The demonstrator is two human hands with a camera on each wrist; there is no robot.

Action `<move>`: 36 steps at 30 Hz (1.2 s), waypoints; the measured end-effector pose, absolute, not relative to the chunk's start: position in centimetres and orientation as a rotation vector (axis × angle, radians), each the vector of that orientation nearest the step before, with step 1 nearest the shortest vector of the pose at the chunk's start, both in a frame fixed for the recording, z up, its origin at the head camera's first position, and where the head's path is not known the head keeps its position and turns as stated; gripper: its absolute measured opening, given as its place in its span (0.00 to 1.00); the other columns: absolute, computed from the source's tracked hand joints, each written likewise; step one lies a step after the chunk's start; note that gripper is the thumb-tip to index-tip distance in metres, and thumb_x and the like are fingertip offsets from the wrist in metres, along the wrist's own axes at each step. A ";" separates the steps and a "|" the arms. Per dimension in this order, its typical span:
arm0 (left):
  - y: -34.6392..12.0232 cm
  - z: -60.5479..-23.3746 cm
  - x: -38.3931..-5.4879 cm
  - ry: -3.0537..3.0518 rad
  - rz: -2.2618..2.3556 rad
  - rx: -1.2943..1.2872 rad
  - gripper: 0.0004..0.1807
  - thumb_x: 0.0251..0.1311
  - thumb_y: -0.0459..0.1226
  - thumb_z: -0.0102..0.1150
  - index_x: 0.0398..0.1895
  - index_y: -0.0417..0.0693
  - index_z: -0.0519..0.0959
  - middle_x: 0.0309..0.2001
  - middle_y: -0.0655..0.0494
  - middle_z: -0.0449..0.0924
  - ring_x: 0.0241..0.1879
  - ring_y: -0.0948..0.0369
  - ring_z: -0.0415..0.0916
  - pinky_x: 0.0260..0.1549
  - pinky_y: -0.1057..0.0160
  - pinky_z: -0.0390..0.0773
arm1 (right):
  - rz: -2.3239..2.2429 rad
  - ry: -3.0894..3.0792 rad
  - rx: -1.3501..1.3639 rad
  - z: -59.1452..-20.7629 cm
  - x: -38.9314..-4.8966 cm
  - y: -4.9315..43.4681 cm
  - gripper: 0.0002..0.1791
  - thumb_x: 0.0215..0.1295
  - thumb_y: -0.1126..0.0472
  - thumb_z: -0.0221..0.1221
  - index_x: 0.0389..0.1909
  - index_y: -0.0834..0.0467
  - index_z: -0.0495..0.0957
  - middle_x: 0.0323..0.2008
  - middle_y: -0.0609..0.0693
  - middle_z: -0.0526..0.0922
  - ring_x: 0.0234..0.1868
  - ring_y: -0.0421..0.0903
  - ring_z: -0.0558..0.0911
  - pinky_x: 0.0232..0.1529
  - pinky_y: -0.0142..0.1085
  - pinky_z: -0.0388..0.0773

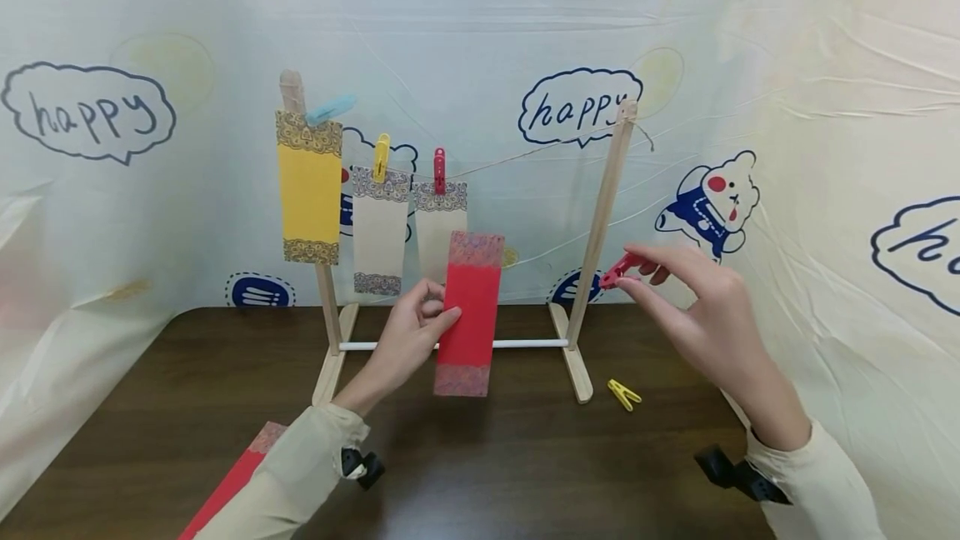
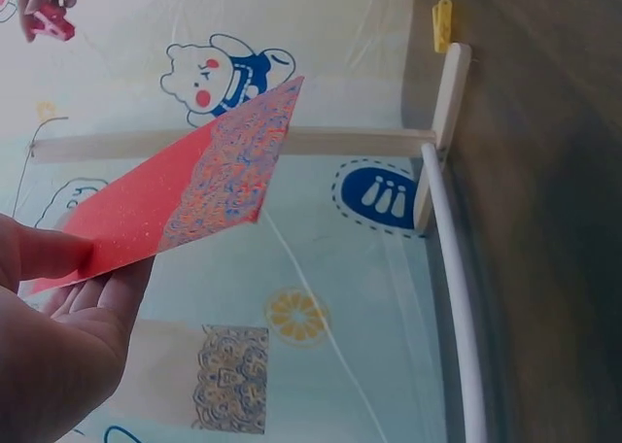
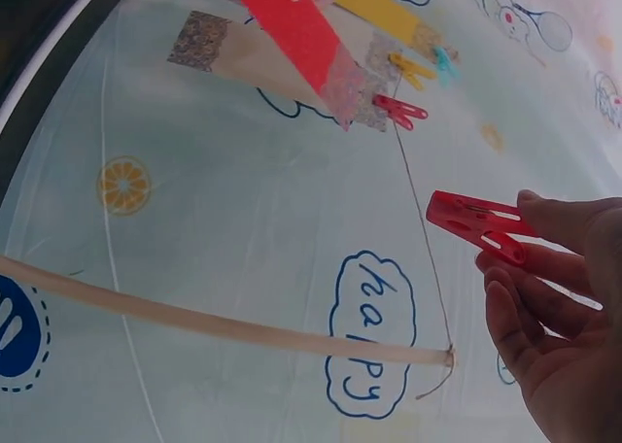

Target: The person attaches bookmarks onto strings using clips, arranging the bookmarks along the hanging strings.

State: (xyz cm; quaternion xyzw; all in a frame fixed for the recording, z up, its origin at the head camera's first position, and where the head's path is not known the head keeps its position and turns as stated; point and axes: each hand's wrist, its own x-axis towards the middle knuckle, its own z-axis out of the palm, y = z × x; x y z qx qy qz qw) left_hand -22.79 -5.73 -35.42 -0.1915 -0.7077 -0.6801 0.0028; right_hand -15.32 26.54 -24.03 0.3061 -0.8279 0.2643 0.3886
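Observation:
My left hand (image 1: 408,323) pinches a red paper strip (image 1: 471,307) with patterned bands at both ends, holding it upright in front of a wooden stand. Thumb and fingers of my right hand (image 1: 701,307) pinch a red clothespin (image 3: 476,221) beside the stand's right post (image 1: 606,215). A thin string (image 1: 517,158) runs between the posts. From it hang a yellow strip (image 1: 309,190) with a blue clothespin (image 1: 331,109), a white strip (image 1: 377,232) with a yellow clothespin (image 1: 381,158), and another pale strip (image 1: 441,227) with a red clothespin (image 1: 439,171), partly hidden by the red one.
A loose yellow clothespin (image 1: 624,395) lies on the dark wooden table (image 1: 555,465), right of the stand. Another red strip (image 1: 238,473) lies at the lower left, partly under my left sleeve. A white rod (image 1: 529,343) joins the stand's feet. A printed cloth hangs behind.

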 end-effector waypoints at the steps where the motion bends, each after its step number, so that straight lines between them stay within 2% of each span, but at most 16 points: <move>1: -5.6 -35.4 -22.9 -2.218 -2.127 -0.611 0.11 0.69 0.30 0.57 0.48 0.37 0.67 0.46 0.39 0.83 0.43 0.49 0.85 0.43 0.54 0.84 | 0.669 -2.104 0.776 -23.8 -15.5 26.3 0.26 0.49 0.72 0.74 0.52 0.60 0.84 0.40 0.50 0.86 0.39 0.41 0.79 0.40 0.23 0.72; 6: -4.7 -35.0 -23.6 -2.208 -2.110 -0.637 0.10 0.69 0.30 0.56 0.46 0.37 0.66 0.39 0.39 0.82 0.40 0.50 0.85 0.45 0.57 0.84 | 0.665 -2.103 0.758 -22.5 -16.5 25.2 0.28 0.49 0.71 0.75 0.54 0.61 0.82 0.37 0.51 0.85 0.37 0.41 0.79 0.41 0.21 0.72; 12: -4.2 -34.7 -24.3 -2.191 -2.123 -0.624 0.11 0.69 0.30 0.56 0.49 0.38 0.67 0.46 0.40 0.82 0.44 0.49 0.85 0.46 0.54 0.83 | 0.688 -2.108 0.794 -21.2 -17.8 23.9 0.21 0.53 0.69 0.73 0.49 0.61 0.83 0.38 0.51 0.86 0.39 0.42 0.81 0.41 0.22 0.73; 15: -3.9 -34.6 -24.6 -2.184 -2.154 -0.637 0.12 0.69 0.29 0.56 0.50 0.37 0.67 0.49 0.39 0.82 0.45 0.48 0.85 0.46 0.52 0.83 | 0.705 -2.134 0.797 -20.7 -18.3 23.4 0.18 0.58 0.68 0.70 0.49 0.62 0.81 0.39 0.51 0.87 0.40 0.44 0.83 0.35 0.21 0.73; 19: -3.3 -34.4 -25.1 -2.167 -2.200 -0.645 0.12 0.70 0.30 0.55 0.51 0.37 0.66 0.52 0.40 0.81 0.47 0.48 0.84 0.46 0.51 0.83 | 0.692 -2.137 0.808 -19.9 -19.2 22.6 0.15 0.63 0.66 0.67 0.50 0.64 0.80 0.40 0.53 0.87 0.42 0.46 0.85 0.34 0.23 0.74; 22: -2.8 -34.3 -25.3 -2.154 -2.209 -0.651 0.12 0.70 0.30 0.55 0.51 0.38 0.66 0.52 0.39 0.81 0.47 0.48 0.84 0.46 0.52 0.83 | 0.662 -2.120 0.832 -19.3 -19.9 22.1 0.15 0.64 0.65 0.65 0.50 0.64 0.80 0.41 0.53 0.87 0.42 0.46 0.85 0.41 0.25 0.74; 28: -1.5 -34.0 -25.8 -2.157 -2.173 -0.654 0.11 0.70 0.30 0.55 0.50 0.40 0.65 0.47 0.40 0.83 0.44 0.49 0.85 0.47 0.55 0.83 | 0.616 -2.071 0.878 -18.6 -21.8 20.8 0.12 0.66 0.65 0.64 0.48 0.64 0.81 0.40 0.53 0.87 0.40 0.45 0.83 0.38 0.32 0.75; 36: -0.5 -33.2 -26.4 -2.121 -2.150 -0.694 0.10 0.71 0.30 0.54 0.47 0.39 0.65 0.46 0.37 0.83 0.45 0.48 0.85 0.45 0.53 0.83 | 0.603 -2.034 0.869 -17.3 -24.0 18.9 0.10 0.69 0.64 0.61 0.47 0.64 0.81 0.38 0.54 0.88 0.38 0.47 0.84 0.39 0.32 0.76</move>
